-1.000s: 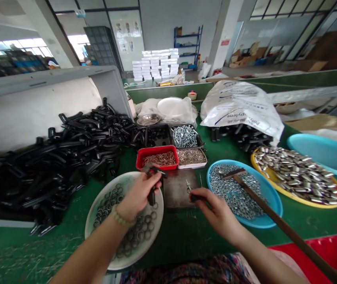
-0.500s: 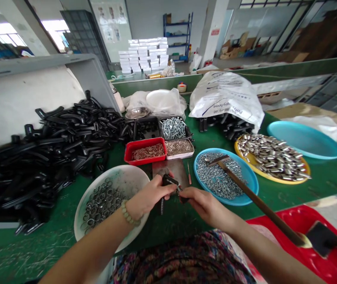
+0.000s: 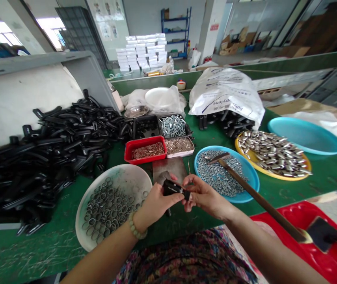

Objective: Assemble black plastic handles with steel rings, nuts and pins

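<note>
Black piece [image 3: 172, 188] in the lower centre of the frame, left hand [image 3: 154, 204] wrapped round it, right hand [image 3: 206, 198] pinching its end. Lower left, a whitish bowl [image 3: 134, 176] has loose metal rings [image 3: 107, 213]. Mid-frame, a red tray [image 3: 147, 159] holds thin coppery bits [image 3: 149, 150]. Off right, blue basin [image 3: 245, 198] full of little nuts [image 3: 212, 173], hammer [image 3: 255, 194] across it; yellow basin [image 3: 251, 156] heaped with shiny sleeves [image 3: 276, 154].

held part [image 3: 171, 187]: black | box [image 3: 148, 160]: red | nearer basin [image 3: 245, 198]: blue | garment [image 3: 183, 260]: floral, seemingly multicoloured
</note>
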`<action>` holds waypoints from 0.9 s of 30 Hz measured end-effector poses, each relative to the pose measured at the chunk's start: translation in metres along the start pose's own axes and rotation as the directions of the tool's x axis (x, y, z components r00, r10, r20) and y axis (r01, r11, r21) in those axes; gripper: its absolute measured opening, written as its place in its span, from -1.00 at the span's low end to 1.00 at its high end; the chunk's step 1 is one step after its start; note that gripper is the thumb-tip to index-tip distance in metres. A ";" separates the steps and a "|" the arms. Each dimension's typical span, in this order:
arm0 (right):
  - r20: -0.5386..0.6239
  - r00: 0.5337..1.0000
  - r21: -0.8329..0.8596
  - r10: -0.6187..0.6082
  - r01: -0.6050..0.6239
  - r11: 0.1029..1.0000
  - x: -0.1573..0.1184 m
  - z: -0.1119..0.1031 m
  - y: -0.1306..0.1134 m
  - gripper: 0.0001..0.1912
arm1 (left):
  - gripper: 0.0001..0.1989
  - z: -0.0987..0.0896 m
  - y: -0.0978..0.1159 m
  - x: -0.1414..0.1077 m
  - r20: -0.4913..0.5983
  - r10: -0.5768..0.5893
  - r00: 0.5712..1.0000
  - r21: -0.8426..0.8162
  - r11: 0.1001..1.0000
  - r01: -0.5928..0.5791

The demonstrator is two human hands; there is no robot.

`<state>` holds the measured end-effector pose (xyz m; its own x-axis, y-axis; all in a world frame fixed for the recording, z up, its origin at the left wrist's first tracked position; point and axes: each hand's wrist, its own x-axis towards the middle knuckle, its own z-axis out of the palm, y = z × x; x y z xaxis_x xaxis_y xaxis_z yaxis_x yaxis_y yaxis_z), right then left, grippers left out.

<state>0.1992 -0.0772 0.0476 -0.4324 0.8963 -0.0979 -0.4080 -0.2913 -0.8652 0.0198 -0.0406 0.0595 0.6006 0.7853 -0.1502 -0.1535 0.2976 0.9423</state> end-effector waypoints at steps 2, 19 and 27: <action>-0.027 0.999 0.015 -0.022 0.022 1.000 0.003 0.005 0.002 -0.64 | -0.58 0.000 -0.005 0.001 -0.033 0.017 0.999 -0.063 0.998 -0.019; 0.081 0.988 -0.934 -0.131 0.030 -0.356 0.176 -0.011 -0.050 -0.81 | -0.58 -0.060 -0.012 0.049 0.191 0.218 0.957 0.965 0.135 -0.223; 0.078 0.997 -0.856 -0.006 0.064 -0.512 0.244 -0.020 -0.037 -0.83 | -0.54 -0.063 -0.042 0.056 0.211 0.298 0.931 0.977 -0.036 -0.210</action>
<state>0.1246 0.1584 0.0462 -0.4915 0.8692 -0.0535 0.8699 0.4929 0.0160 0.0105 0.0255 -0.0074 0.6790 0.7052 0.2038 0.6461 -0.7059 0.2902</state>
